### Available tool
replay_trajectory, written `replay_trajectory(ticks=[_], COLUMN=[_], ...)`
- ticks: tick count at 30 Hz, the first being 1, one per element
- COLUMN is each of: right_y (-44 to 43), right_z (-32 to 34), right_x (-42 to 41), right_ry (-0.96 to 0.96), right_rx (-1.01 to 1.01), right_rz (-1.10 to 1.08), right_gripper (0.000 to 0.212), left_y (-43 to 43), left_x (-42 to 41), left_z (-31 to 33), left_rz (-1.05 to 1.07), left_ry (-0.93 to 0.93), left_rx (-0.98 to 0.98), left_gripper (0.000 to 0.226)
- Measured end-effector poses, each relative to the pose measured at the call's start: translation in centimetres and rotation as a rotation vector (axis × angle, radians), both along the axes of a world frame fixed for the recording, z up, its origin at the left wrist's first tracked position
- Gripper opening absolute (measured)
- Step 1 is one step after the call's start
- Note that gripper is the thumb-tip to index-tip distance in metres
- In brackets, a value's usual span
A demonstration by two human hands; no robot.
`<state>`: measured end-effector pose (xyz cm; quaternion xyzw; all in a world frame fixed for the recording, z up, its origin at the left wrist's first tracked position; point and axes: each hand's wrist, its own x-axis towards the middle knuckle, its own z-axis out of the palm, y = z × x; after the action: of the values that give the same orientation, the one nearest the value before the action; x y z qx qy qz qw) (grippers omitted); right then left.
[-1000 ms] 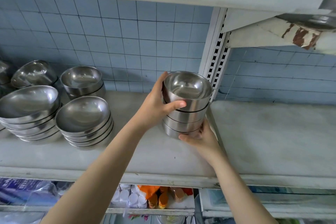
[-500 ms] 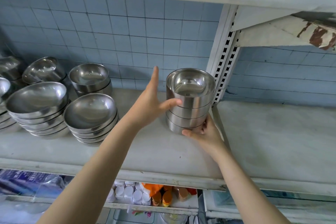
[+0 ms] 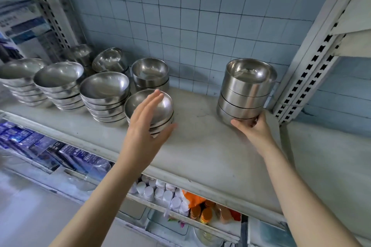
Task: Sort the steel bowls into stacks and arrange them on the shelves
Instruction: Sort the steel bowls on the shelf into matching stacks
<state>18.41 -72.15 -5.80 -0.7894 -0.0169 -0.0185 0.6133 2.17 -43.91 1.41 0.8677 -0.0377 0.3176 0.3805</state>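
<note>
The right hand (image 3: 253, 130) grips the base of the straight-sided bowl stack (image 3: 247, 94), likely steadying it on the shelf (image 3: 200, 146), while the left hand (image 3: 146, 126) hovers flat-fingered, empty, before the rounded bowls (image 3: 162, 104).

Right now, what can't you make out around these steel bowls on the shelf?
- Head view: the right hand grips the tall stack of straight-sided steel bowls; the stack hides its fingertips.
- The left hand blocks part of the front stack of round steel bowls, so their number is unclear.
- The left edge cuts off the leftmost bowl stack.
- Print on the blue packets below is blurred.
</note>
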Motion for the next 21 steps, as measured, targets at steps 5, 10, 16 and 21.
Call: replay_trajectory(ticks=[5, 10, 16, 21], right_y=[2.7, 10.2, 19.0, 17.8], right_z=[-0.3, -0.2, 1.5, 2.2], right_x=[-4.0, -9.2, -9.7, -11.1], right_ry=[0.104, -0.008, 0.124, 0.146], right_rx=[0.156, 0.230, 0.156, 0.312], right_rz=[-0.100, -0.296, 0.150, 0.000], right_gripper=[0.105, 0.053, 0.062, 0.051], left_y=[3.3, 5.7, 7.6, 6.7], left_x=[-1.6, -1.3, 0.8, 1.6], left_z=[-2.6, -4.1, -4.3, -4.2], left_rz=[0.151, 0.110, -0.142, -0.286], left_ry=[0.038, 0.277, 0.477, 0.540], left_rx=[-0.271, -0.660, -0.862, -0.795], left_gripper=[0.064, 0.067, 0.059, 0.040])
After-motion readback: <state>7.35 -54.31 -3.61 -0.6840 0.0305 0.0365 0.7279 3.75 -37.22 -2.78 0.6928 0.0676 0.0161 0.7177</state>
